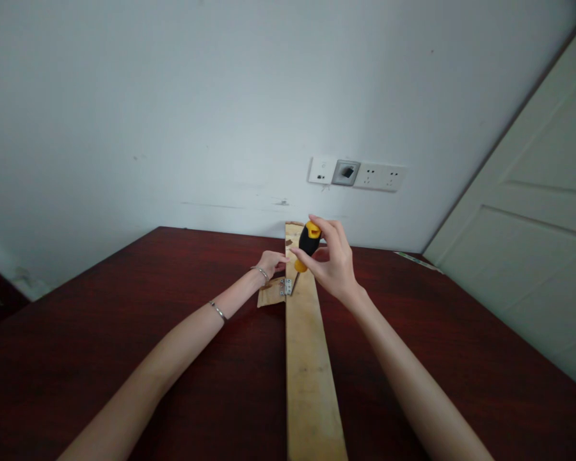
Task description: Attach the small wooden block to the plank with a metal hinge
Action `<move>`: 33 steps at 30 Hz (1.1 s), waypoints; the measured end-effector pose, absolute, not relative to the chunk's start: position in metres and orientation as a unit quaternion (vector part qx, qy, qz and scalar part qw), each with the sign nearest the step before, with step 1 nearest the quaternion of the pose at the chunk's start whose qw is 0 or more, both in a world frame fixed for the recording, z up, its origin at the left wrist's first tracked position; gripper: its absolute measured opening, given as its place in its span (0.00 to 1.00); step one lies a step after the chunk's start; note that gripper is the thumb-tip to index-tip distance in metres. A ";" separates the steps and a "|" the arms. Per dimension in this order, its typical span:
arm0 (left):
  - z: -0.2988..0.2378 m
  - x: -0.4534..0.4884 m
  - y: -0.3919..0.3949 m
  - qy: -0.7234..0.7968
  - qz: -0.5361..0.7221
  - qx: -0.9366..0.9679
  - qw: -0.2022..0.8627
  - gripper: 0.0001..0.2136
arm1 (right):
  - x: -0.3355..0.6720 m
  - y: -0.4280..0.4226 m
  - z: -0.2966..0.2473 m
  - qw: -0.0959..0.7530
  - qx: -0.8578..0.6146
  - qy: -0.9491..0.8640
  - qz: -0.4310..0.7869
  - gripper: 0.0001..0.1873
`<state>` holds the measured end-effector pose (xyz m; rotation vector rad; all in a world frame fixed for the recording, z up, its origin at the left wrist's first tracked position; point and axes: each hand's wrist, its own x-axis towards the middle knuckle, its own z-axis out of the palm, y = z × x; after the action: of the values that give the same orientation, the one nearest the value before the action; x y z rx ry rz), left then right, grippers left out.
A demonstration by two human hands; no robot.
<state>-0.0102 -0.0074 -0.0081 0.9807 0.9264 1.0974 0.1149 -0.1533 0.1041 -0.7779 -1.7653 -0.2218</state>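
In my right hand (pixel 338 259) is a screwdriver (pixel 310 240) with a black and yellow handle, pinched between the thumb and fingers. It tilts so that its shaft points down to a small metal hinge (pixel 286 287); I cannot tell whether the tip sits in a screw. The hinge lies across the left edge of a long wooden board (pixel 310 371) and a short piece of wood (pixel 271 292) beside it. Just beyond that piece, my left hand (pixel 272 261) grips the left edge of the board, its fingers partly hidden.
Under the board is a dark red tabletop (pixel 211 378) that meets a white wall (pixel 173 115). Sockets and a switch (pixel 377 177) are on the wall above the table. A pale panelled door (pixel 532 224) stands on the right, with a thin strip (pixel 418 261) near it.
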 end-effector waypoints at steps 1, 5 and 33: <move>-0.007 -0.011 -0.008 0.407 0.481 0.432 0.645 0.05 | 0.116 -0.154 0.105 0.564 -0.333 -0.749 -0.096 0.30; -0.005 -0.012 -0.010 0.400 0.477 0.433 0.652 0.06 | 0.120 -0.155 0.109 0.564 -0.348 -0.741 -0.107 0.30; -0.004 -0.008 -0.004 0.454 0.459 0.394 0.654 0.07 | 0.222 -0.062 -0.002 0.183 -0.701 -0.688 0.042 0.32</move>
<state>-0.0084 -0.0036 -0.0036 0.8940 1.0286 1.0411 0.2216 -0.0619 -0.0020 -1.9774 -1.9400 0.1196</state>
